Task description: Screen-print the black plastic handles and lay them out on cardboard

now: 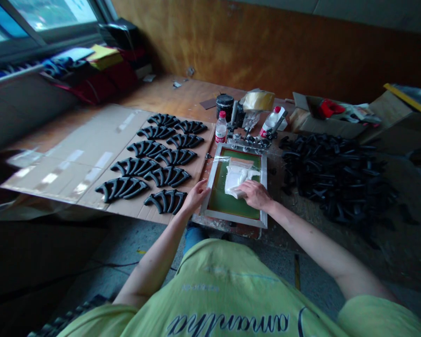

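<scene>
A metal-framed printing screen with green mesh lies flat in front of me. My right hand is closed on a white-smeared squeegee that rests on the mesh amid white ink. My left hand grips the left edge of the screen frame. To the left, several black curved plastic parts lie in rows on flattened cardboard.
A big heap of the same black parts sits to the right. Behind the screen stand two small bottles, a black jar, a tape roll and an open cardboard box. A wooden wall runs behind; a window sill with clutter lies far left.
</scene>
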`<state>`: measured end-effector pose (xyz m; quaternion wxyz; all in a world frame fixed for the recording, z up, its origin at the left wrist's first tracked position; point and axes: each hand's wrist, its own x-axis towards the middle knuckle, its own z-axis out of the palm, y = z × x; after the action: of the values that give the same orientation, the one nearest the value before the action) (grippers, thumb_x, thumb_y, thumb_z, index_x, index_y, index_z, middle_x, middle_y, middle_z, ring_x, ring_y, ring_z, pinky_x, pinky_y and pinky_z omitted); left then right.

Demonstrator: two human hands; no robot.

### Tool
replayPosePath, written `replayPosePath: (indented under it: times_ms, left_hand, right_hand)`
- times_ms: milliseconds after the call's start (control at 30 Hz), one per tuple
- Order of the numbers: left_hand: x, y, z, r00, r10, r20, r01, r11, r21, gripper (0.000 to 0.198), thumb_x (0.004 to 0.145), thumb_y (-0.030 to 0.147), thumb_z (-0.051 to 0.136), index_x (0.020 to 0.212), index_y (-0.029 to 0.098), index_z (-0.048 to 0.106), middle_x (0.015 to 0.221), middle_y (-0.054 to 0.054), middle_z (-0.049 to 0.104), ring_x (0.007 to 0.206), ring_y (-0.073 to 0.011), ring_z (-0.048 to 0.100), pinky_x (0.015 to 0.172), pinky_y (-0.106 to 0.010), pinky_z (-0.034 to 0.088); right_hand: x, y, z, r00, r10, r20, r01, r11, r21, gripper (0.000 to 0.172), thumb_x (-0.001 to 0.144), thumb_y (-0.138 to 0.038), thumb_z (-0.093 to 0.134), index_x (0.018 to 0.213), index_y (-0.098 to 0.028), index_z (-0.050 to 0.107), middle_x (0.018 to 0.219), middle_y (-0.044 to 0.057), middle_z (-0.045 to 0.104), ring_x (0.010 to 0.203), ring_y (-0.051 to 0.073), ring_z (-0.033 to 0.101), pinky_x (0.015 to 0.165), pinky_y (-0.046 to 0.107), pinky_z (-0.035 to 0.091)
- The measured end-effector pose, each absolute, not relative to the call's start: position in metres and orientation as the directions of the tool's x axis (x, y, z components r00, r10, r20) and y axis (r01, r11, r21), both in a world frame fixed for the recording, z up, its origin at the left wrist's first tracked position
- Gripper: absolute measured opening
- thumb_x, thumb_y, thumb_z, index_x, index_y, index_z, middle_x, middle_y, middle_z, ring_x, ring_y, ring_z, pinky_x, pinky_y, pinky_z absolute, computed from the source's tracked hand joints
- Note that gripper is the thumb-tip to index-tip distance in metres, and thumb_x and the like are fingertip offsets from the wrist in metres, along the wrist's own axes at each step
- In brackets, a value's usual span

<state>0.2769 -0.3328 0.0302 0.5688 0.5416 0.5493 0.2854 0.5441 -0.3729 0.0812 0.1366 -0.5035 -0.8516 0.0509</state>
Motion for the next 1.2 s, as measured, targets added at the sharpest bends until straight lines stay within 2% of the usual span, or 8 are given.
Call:
replayPosePath:
  times_ms: [67, 267, 400, 533, 667, 867, 1033, 1200]
  left_hand:
    - [0.277, -0.334, 0.040, 0.234, 0.910, -0.344, 0.233, 0.291, 0.928, 0.071, 0.080, 0.043, 0.064, 0.144, 0.016, 0.048, 0.067, 0.002, 0.058, 0.051, -0.0100, 0.049, 0.045, -0.020, 0.033]
    - [0.273, -0.327, 0.091, 0.299, 0.908, -0.294, 0.037, 0.297, 0.954, 0.070, 0.075, 0.045, 0.073, 0.138, 0.019, 0.055, 0.065, 0.003, 0.059, 0.049, -0.0079, 0.048, 0.045, -0.018, 0.033]
    - [0.281, -0.310, 0.135, 0.289, 0.942, -0.172, -0.157, 0.223, 0.962, 0.052, 0.082, 0.060, 0.061, 0.106, 0.014, 0.071, 0.067, 0.000, 0.060, 0.053, -0.0089, 0.052, 0.048, -0.019, 0.039]
    - [0.301, -0.282, 0.181, 0.234, 0.971, 0.043, -0.215, 0.009, 0.977, 0.054, 0.091, 0.062, 0.048, 0.114, 0.017, 0.066, 0.088, -0.005, 0.068, 0.070, -0.0115, 0.064, 0.057, -0.019, 0.048]
    - [0.325, -0.252, 0.212, 0.239, 0.965, 0.106, -0.193, -0.060, 0.979, 0.057, 0.097, 0.059, 0.035, 0.131, 0.018, 0.053, 0.098, -0.005, 0.068, 0.087, -0.0144, 0.068, 0.070, -0.024, 0.054]
    - [0.341, -0.275, 0.181, 0.123, 0.992, 0.028, -0.174, -0.007, 0.985, 0.058, 0.094, 0.062, 0.039, 0.128, 0.017, 0.054, 0.101, -0.008, 0.070, 0.085, -0.0159, 0.069, 0.064, -0.023, 0.053]
    - [0.347, -0.362, 0.108, 0.497, 0.718, -0.487, 0.125, 0.497, 0.859, 0.065, 0.078, 0.068, 0.062, 0.111, 0.012, 0.065, 0.110, -0.018, 0.072, 0.089, -0.0256, 0.070, 0.056, -0.025, 0.052]
    - [0.359, -0.406, 0.091, 0.394, 0.773, -0.497, -0.075, 0.565, 0.821, 0.064, 0.079, 0.069, 0.060, 0.117, 0.017, 0.058, 0.124, -0.016, 0.066, 0.106, -0.0285, 0.067, 0.062, -0.028, 0.057]
  right_hand:
    - [0.546, -0.359, 0.091, -0.389, 0.900, 0.197, 0.859, 0.431, -0.275, 0.013, 0.085, -0.022, 0.066, 0.097, -0.021, 0.072, 0.092, 0.006, 0.072, 0.089, 0.023, 0.063, 0.081, 0.033, 0.046]
    - [0.567, -0.295, 0.139, -0.013, 0.964, 0.265, 0.913, 0.119, -0.390, 0.059, 0.085, -0.031, 0.070, 0.141, -0.029, 0.052, 0.111, 0.005, 0.072, 0.096, 0.024, 0.066, 0.087, 0.036, 0.048]
    - [0.626, -0.287, 0.158, 0.265, 0.900, 0.346, 0.874, -0.073, -0.480, 0.043, 0.096, -0.039, 0.051, 0.135, -0.022, 0.056, 0.098, 0.007, 0.074, 0.091, 0.022, 0.066, 0.087, 0.035, 0.047]
    - [0.659, -0.309, 0.128, 0.484, 0.838, 0.253, 0.790, -0.294, -0.538, 0.033, 0.098, -0.035, 0.043, 0.107, -0.014, 0.066, 0.091, 0.013, 0.072, 0.085, 0.023, 0.065, 0.078, 0.035, 0.049]
    - [0.618, -0.345, 0.066, 0.236, 0.965, 0.111, 0.874, -0.161, -0.458, 0.029, 0.090, -0.044, 0.060, 0.082, -0.017, 0.065, 0.086, 0.010, 0.069, 0.082, 0.022, 0.064, 0.077, 0.033, 0.048]
    - [0.557, -0.366, 0.028, 0.053, 0.997, 0.059, 0.978, -0.040, -0.204, 0.015, 0.093, -0.031, 0.059, 0.089, -0.016, 0.060, 0.097, 0.015, 0.067, 0.099, 0.025, 0.060, 0.084, 0.034, 0.045]
    - [0.542, -0.373, 0.040, 0.151, 0.982, 0.111, 0.927, -0.101, -0.362, 0.015, 0.097, -0.029, 0.048, 0.089, -0.019, 0.055, 0.086, 0.012, 0.067, 0.087, 0.025, 0.062, 0.076, 0.033, 0.045]
    - [0.499, -0.411, 0.063, 0.091, 0.949, 0.302, 0.836, 0.092, -0.541, 0.020, 0.099, -0.037, 0.043, 0.088, -0.022, 0.053, 0.084, 0.009, 0.063, 0.085, 0.025, 0.059, 0.076, 0.035, 0.046]
